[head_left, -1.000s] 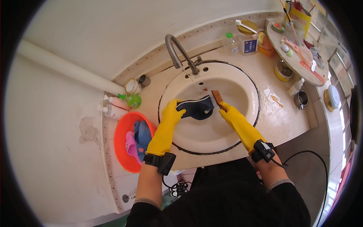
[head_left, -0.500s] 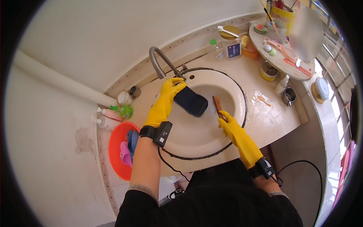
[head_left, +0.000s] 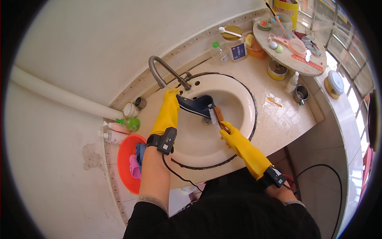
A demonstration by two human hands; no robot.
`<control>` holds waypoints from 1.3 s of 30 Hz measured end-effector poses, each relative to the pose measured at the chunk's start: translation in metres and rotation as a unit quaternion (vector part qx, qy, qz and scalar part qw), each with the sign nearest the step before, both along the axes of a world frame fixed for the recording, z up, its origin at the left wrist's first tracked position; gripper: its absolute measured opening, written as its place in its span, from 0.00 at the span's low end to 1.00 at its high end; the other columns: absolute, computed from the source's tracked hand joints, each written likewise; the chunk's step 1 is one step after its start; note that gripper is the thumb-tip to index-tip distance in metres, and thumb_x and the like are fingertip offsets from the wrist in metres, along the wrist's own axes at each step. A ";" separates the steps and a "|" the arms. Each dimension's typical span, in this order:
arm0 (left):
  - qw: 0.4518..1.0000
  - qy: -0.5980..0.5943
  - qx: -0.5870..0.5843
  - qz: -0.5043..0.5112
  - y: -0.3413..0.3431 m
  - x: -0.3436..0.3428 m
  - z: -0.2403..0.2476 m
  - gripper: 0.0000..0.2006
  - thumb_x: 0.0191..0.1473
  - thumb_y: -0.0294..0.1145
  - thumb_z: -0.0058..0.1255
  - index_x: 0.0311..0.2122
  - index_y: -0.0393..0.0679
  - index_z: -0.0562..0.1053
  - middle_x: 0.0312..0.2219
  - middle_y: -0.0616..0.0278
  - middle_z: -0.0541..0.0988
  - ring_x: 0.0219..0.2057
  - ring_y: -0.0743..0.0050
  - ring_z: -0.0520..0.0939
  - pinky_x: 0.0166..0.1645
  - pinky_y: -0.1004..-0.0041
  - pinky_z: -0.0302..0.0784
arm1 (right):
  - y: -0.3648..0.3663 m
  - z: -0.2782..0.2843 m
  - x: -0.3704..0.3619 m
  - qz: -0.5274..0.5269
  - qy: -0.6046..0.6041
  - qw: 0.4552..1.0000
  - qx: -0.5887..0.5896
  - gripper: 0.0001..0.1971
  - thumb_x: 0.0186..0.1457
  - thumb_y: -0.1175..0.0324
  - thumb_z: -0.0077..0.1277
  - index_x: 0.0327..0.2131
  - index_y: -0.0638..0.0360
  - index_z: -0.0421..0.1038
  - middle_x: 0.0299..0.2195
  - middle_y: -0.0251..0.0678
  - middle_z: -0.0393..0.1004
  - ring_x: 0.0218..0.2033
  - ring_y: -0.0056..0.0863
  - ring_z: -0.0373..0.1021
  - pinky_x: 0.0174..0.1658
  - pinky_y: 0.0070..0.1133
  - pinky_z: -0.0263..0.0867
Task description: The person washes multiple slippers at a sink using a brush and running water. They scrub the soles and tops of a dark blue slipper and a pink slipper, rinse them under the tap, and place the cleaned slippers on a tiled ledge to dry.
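Note:
My left hand (head_left: 167,114), in a yellow rubber glove, grips one end of a dark blue slipper (head_left: 195,106) and holds it tilted on its side above the sink basin (head_left: 189,149). My right hand (head_left: 240,144), gloved the same way, is closed around a scrub brush (head_left: 219,115) with a brown back and white bristles. The bristles face the slipper's far end and seem to touch it. Left fingertips are partly hidden behind the slipper. A metal drain (head_left: 206,121) shows just below it.
A curved faucet (head_left: 154,69) rises behind my left hand. An orange-red basin (head_left: 124,169) holding pink and blue items stands at the left. Bottles and jars (head_left: 237,49) line the back; a metal cup (head_left: 301,94) and a round board (head_left: 286,55) with small items are at the right.
The slipper has turned from showing its flat dark face to lying on its side. My right hand has brought the brush left, up to the slipper.

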State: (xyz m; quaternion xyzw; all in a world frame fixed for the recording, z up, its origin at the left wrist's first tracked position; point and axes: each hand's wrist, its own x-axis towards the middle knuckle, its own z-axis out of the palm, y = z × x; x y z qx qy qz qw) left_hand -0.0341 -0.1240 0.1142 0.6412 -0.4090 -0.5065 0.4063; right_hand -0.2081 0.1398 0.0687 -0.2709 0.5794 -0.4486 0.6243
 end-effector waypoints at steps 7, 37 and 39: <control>0.964 -0.207 0.033 -0.162 0.029 -0.009 0.036 0.16 0.49 0.34 0.56 0.43 0.44 0.71 0.32 0.63 0.75 0.31 0.72 0.74 0.33 0.73 0.72 | -0.033 -0.001 0.031 -0.034 0.027 0.998 -0.042 0.27 0.56 0.60 0.43 0.59 0.51 0.54 0.26 0.38 0.71 0.17 0.24 0.64 0.23 0.22 0.65; 0.966 -0.212 0.100 -0.109 0.103 0.073 -0.004 0.31 0.40 0.50 0.63 0.44 0.36 0.69 0.35 0.55 0.74 0.32 0.68 0.77 0.40 0.76 0.74 | -0.062 -0.035 0.035 0.027 0.316 0.943 -0.098 0.24 0.55 0.60 0.44 0.56 0.50 0.59 0.27 0.46 0.72 0.23 0.39 0.70 0.28 0.27 0.66; 0.977 -0.173 0.088 -0.084 0.101 0.086 -0.023 0.29 0.36 0.49 0.67 0.39 0.37 0.72 0.29 0.59 0.75 0.27 0.72 0.76 0.35 0.77 0.74 | -0.062 -0.031 0.037 0.051 0.351 0.923 -0.149 0.22 0.54 0.61 0.44 0.53 0.53 0.61 0.30 0.50 0.73 0.29 0.45 0.70 0.34 0.31 0.66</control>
